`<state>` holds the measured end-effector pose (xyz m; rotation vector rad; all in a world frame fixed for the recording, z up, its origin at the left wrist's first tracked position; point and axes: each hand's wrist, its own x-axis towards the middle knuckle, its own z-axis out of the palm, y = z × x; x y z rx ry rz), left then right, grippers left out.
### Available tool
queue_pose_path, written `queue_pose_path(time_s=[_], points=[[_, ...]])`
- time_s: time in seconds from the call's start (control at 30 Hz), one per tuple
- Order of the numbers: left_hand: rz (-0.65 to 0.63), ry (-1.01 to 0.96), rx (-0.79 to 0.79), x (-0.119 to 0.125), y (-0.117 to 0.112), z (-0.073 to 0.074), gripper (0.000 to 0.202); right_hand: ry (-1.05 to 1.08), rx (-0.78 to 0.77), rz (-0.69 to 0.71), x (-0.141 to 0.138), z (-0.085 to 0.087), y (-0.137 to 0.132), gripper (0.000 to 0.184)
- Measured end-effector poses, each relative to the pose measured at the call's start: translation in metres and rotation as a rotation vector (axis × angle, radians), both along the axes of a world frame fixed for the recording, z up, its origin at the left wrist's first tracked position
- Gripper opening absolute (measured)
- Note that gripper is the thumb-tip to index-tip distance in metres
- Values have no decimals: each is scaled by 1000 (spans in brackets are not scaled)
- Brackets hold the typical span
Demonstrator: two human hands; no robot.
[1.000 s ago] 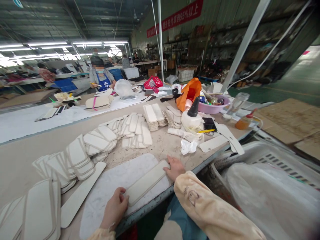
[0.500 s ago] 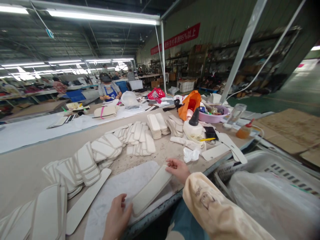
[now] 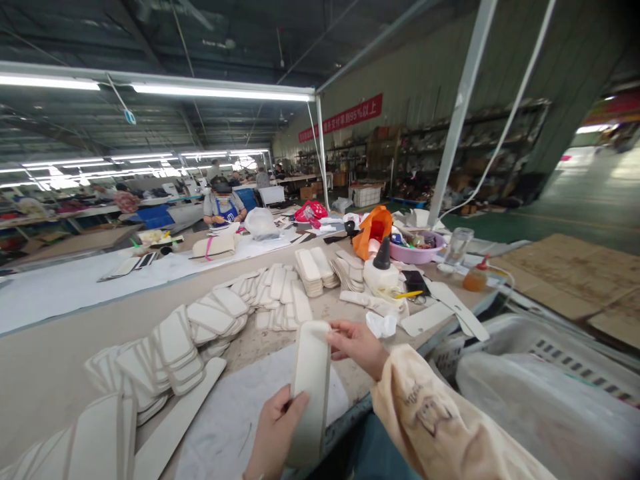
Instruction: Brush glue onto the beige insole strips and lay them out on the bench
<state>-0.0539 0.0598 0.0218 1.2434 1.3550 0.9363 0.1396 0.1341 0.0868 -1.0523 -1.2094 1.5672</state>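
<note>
A long off-white panel with rounded corners (image 3: 311,380) is tilted up over the table's near edge, between both hands. My left hand (image 3: 277,423) grips its lower left side, thumb on the face. At the upper right edge, my right hand (image 3: 357,347) pinches it between thumb and fingers. Beneath lies a white sheet (image 3: 225,417) on the table. To the left, a longer flat white strip (image 3: 183,417) rests beside overlapping rows of similar panels (image 3: 173,340). Farther back stand neat stacks of panels (image 3: 309,267).
A white bottle with a black cone cap (image 3: 383,267), a crumpled white paper (image 3: 381,325) and a yellow pen-like tool (image 3: 409,294) lie right of the stacks. Behind are an orange bag (image 3: 373,230) and a purple basin (image 3: 417,248). A grey-white basket (image 3: 520,340) holds clear plastic. A co-worker (image 3: 223,205) sits across.
The panel has been lifted from the white sheet and turned more upright. My left hand has moved right and closed on it; my right hand keeps its hold. The view has tipped upward.
</note>
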Motion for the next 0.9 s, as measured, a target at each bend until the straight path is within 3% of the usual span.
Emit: queue_pose_path(time_s=[0.23,0.37,0.63,0.9], points=[[113,-446,-123,37,-29,13,40,137,61,-154,-24,-8,-29,39],[127,-594,-162,52,-36,17,45,178,55,-231,-25,-7,-35,34],[75,-631,-175,65,-41,24,36,178,49,-251,-11,-10,-40,33],[84,-563,-192,69,-45,20,28,148,44,-197,-4,-6,-40,33]])
